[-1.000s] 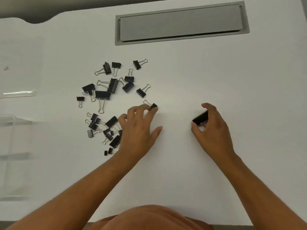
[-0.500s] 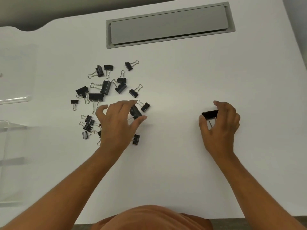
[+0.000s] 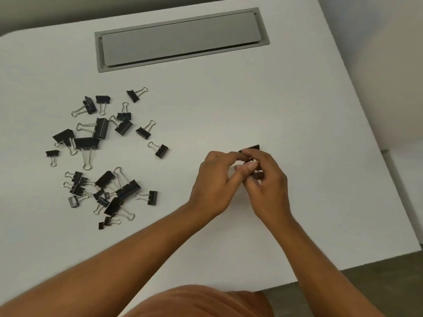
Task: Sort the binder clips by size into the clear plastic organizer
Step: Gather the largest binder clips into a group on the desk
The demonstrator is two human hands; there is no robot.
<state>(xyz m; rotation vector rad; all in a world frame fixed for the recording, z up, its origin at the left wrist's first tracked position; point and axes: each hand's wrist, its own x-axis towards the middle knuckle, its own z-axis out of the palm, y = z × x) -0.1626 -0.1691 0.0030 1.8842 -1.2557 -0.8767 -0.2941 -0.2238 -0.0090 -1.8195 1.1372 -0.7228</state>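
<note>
Many black binder clips of mixed sizes lie scattered on the left of the white table (image 3: 229, 99), in an upper cluster (image 3: 100, 131) and a lower cluster (image 3: 119, 191). My left hand (image 3: 215, 186) and my right hand (image 3: 267, 181) meet at centre right, fingertips touching. Together they pinch a large black binder clip (image 3: 251, 148) whose top edge shows above the fingers. Silver wire handles peek out under my right fingers. How many clips the hands hold is hidden. The clear plastic organizer is out of view.
A grey recessed cable hatch (image 3: 180, 38) sits in the table at the back. The table's right edge and front right corner (image 3: 409, 245) are near my right arm, with floor beyond. A single small clip (image 3: 161, 150) lies between the pile and my hands.
My left hand left the pile with a clip and moved right to join my right hand. The view swung right, so the organizer at the left edge dropped out of sight.
</note>
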